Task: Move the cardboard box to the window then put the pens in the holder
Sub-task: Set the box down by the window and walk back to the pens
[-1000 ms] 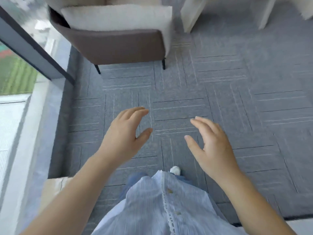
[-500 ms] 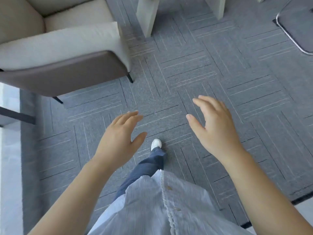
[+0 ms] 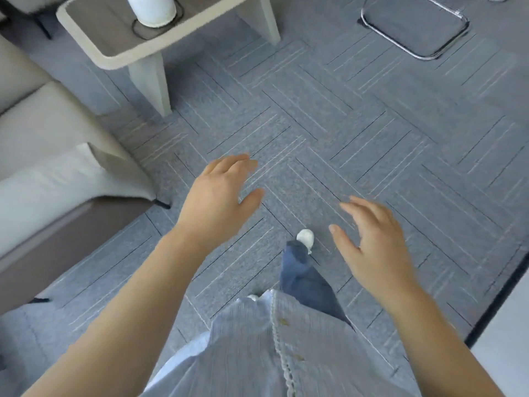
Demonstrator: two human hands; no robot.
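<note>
Bright, even daylight, soft shadows, motion blur on fingertips [image 3: 243, 164], perhaps slight wide-angle bending at edges

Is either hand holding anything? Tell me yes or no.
No: the left hand and the right hand both hang open and empty above the carpet.

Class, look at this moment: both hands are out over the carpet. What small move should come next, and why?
Probably keep stepping toward the side table. Left hand and right hand are open and hold nothing, and no pens, holder or box show here, so they must be found first.
</note>
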